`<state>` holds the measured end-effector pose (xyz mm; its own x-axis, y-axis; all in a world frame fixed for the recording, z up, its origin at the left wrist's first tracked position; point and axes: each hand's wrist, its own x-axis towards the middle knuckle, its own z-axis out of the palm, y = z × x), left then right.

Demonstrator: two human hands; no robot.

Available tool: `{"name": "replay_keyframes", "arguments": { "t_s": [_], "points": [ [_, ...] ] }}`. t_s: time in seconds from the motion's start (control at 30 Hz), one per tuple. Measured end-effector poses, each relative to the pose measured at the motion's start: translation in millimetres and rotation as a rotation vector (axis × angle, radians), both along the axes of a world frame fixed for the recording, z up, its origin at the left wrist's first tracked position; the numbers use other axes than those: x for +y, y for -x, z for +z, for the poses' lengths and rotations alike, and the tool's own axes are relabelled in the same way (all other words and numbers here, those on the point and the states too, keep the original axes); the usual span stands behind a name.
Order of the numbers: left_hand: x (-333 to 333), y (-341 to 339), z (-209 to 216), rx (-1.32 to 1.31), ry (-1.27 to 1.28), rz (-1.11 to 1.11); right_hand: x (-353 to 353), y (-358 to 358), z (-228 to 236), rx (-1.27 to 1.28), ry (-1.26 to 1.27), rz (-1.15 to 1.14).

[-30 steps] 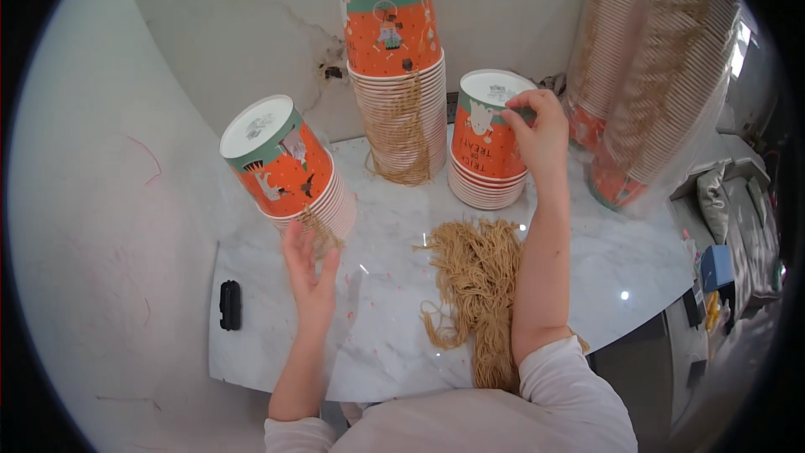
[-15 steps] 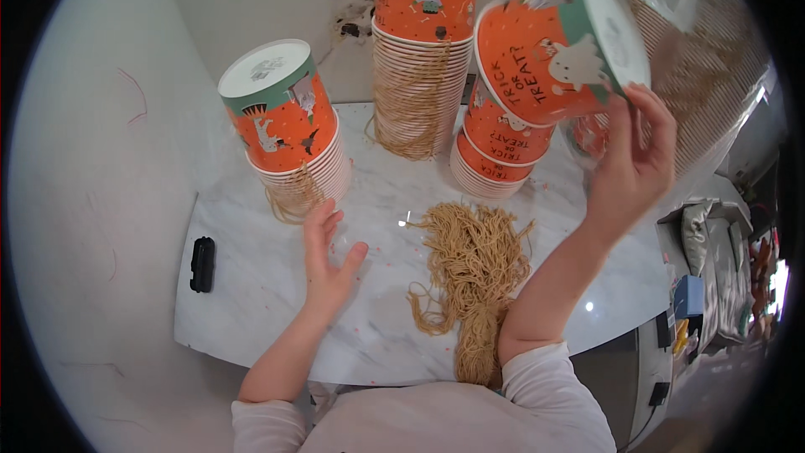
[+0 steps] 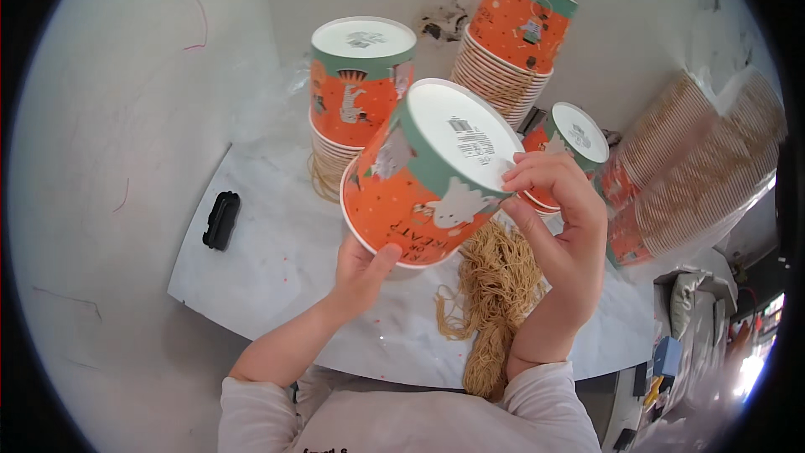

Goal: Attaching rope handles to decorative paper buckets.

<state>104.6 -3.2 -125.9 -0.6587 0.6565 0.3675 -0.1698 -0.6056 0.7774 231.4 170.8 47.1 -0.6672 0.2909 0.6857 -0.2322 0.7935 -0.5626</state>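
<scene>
An orange paper bucket [image 3: 419, 193] with a green band and a ghost drawing is held up tilted in front of me, its white base [image 3: 465, 134] facing up and its mouth down. My right hand [image 3: 563, 231] pinches the base edge between thumb and fingers. At the lower rim, my left hand [image 3: 362, 275] grips with the thumb outside; its other fingers are hidden by the bucket. Beneath and to the right lies a bundle of tan strings [image 3: 495, 285] on the marble-patterned table [image 3: 277, 285], partly covered by the bucket and my right arm.
Upside-down bucket stacks stand behind: one at left [image 3: 360, 92], a taller one at the back [image 3: 520, 25], a shorter one at right [image 3: 579, 134]. Bagged stacks [image 3: 696, 159] lean at the far right. A black case [image 3: 221, 220] lies near the table's left edge.
My right hand has brought the bucket down and left, off the right-hand stack. My left hand has moved from beside the left stack to the bucket's rim. The view has shifted.
</scene>
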Motion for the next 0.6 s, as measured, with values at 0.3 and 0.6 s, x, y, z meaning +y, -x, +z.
{"name": "replay_keyframes", "arguments": {
  "t_s": [0.3, 0.6],
  "points": [
    [3.7, -4.5, 0.2, 0.251, 0.214, 0.015, -0.8, 19.4, -33.3, -0.197, -0.015, -0.034],
    [12.0, -16.1, -8.8, 0.435, 0.336, 0.031, 7.0, -15.1, -162.3, 0.051, 0.350, -0.056]
  ]
}}
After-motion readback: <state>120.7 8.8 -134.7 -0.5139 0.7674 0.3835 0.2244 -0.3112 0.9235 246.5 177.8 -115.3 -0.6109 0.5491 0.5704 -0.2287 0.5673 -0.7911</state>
